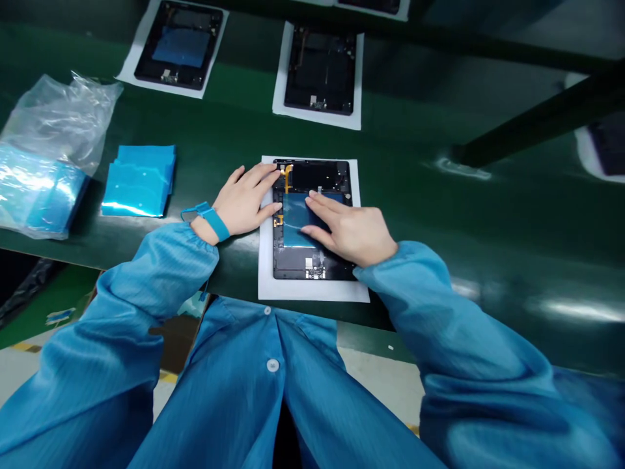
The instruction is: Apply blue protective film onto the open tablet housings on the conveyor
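Note:
An opened black tablet housing point(288, 266) lies on a white sheet point(312, 291) in front of me. A blue film point(295, 228) covers the middle of the housing, and an orange flex cable sits above its left part. My left hand point(244, 200) rests with fingers spread at the housing's left edge, holding nothing. My right hand point(349, 228) lies flat over the blue film, its fingertips touching the surface and its thumb apart. Part of the film and the housing's right edge are hidden beneath it. A blue strap goes round my left wrist.
Blue film sheets point(139, 182) are stacked on the green table point(219, 124) at left, beside a clear plastic bag point(58, 130) with more blue sheets. Two housings point(178, 45) point(321, 71) lie farther back. A dark bar point(537, 117) slants at right.

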A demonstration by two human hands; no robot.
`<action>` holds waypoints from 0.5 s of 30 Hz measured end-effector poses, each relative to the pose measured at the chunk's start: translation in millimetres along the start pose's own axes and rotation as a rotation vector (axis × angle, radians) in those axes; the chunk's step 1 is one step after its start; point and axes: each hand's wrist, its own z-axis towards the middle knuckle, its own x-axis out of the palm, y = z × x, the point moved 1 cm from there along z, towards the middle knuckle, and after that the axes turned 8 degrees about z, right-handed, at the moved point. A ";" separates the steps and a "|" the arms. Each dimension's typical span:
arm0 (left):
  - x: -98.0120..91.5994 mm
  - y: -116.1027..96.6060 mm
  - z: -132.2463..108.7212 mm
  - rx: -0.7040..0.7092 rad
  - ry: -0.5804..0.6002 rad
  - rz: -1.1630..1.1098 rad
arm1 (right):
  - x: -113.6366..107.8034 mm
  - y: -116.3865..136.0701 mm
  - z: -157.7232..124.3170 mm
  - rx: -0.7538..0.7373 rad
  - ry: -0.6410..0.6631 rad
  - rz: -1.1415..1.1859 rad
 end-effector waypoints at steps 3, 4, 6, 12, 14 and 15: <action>0.8 0.0 0.1 0.009 0.001 0.003 | 3.6 18.0 -15.0 -0.110 0.047 0.007; 0.9 0.1 0.0 0.011 0.002 0.003 | 4.6 25.5 -22.1 -0.154 0.062 0.014; 1.0 0.2 -0.1 0.009 0.002 0.001 | 6.1 37.2 -34.5 -0.221 0.075 0.028; 0.5 1.2 -0.4 0.010 -0.003 0.004 | 6.1 21.5 -33.0 -0.057 -0.001 0.039; -0.1 1.6 -0.1 0.012 -0.006 0.002 | 4.6 6.5 -25.8 0.087 -0.052 0.008; -0.4 1.7 0.1 0.012 -0.010 0.000 | 3.7 -0.2 -23.2 0.140 -0.066 -0.005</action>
